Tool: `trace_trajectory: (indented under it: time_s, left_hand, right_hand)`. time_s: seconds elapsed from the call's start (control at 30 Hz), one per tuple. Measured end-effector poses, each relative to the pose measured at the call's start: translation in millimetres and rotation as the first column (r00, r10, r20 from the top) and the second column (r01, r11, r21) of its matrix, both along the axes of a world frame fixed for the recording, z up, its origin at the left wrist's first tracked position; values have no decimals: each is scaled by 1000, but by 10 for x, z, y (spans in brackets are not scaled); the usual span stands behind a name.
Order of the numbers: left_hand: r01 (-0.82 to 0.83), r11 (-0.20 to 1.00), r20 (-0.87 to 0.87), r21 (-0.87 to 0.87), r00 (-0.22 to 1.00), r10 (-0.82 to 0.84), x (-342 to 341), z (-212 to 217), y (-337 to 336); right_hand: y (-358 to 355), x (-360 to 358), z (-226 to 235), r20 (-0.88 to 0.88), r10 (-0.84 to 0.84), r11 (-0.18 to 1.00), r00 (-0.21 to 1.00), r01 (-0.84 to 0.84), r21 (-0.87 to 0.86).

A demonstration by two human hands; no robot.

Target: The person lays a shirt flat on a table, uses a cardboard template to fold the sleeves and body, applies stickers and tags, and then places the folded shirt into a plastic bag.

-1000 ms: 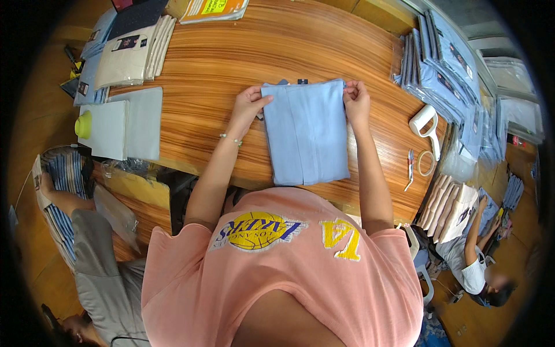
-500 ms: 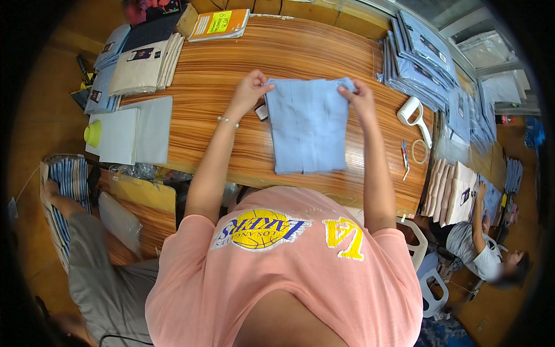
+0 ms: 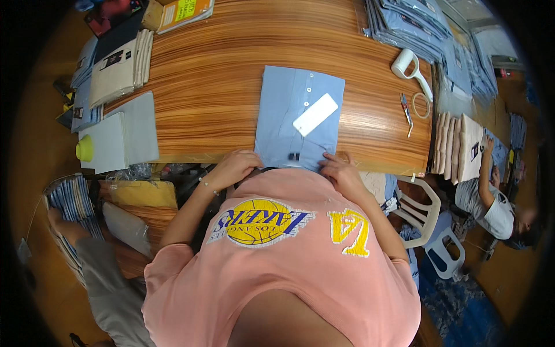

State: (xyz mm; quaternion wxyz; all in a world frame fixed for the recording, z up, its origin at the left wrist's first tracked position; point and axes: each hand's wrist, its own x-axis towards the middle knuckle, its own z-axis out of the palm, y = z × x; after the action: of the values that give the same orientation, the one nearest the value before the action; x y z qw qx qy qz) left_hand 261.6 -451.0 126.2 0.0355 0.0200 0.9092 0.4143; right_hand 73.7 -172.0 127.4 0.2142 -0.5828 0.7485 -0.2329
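A folded light blue shirt (image 3: 283,110) lies on the wooden table against the near edge, buttoned front upward and collar end toward me. A white hang tag (image 3: 315,114) rests slantwise on it, and a small dark label shows near the collar. My left hand (image 3: 237,166) is closed at the shirt's near left corner, its fingertips partly hidden at the edge. At the near right corner my right hand (image 3: 341,173) pinches the cloth, with one digit on top. My shirt front hides part of the collar end.
On the right lie a white handheld tool (image 3: 409,66), small snips (image 3: 407,113) and a tape ring (image 3: 421,106). Packed blue shirts (image 3: 404,26) and beige garments (image 3: 459,144) are stacked there. Beige packs (image 3: 118,69) and pale sheets (image 3: 136,127) occupy the left. Co-workers sit on both sides.
The shirt has turned over from its plain side to its buttoned side and come down near me. The white tag now shows on top. Both hands have moved back to the near edge.
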Motion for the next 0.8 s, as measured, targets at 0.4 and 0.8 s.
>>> trace_trajectory:
  time_s: [0.4, 0.8]
  left_hand:
    - [-609, 645, 562, 462, 763, 318, -105, -487, -77]
    - [-674, 551, 731, 492, 664, 160, -157, -469, -87]
  right_hand:
    - [74, -76, -431, 751, -656, 660, 80, 543, 519]
    - [76, -10, -367, 820, -571, 728, 34, 484, 486]
